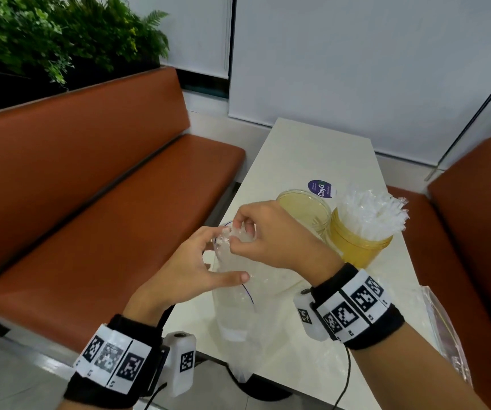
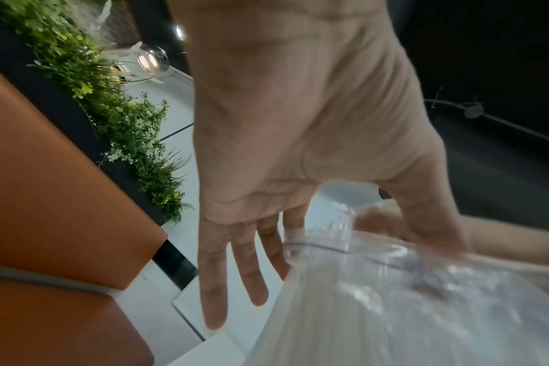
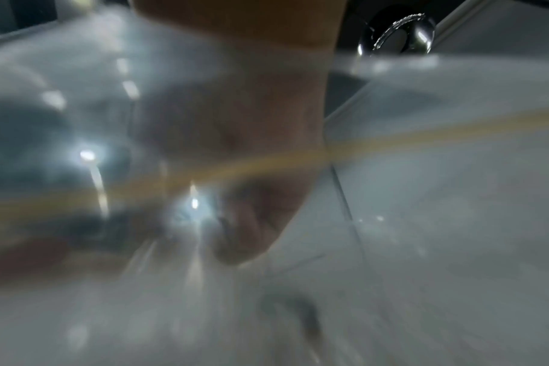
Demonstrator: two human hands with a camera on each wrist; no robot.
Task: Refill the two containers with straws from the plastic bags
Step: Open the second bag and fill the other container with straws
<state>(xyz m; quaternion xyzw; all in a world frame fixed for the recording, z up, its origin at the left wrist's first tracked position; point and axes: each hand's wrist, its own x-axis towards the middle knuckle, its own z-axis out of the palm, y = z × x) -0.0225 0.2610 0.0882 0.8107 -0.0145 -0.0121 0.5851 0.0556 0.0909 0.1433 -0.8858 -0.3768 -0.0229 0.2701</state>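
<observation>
Working the second plastic bag (image 1: 238, 294) open on the bench (image 1: 312, 149): right hand (image 1: 270, 238) pinching its bunched top, left hand (image 1: 196, 267) spread, grip released, steadying it. Rear container (image 1: 305, 208) looks empty; next: free straws, carry them over.

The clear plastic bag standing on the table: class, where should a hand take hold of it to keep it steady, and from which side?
Grip the clear plastic bag around its gathered neck just below the mouth, coming from the left. The right hand already pinches the top from the right, the left hand is open beside it, and the limp walls below would probably buckle.
</observation>
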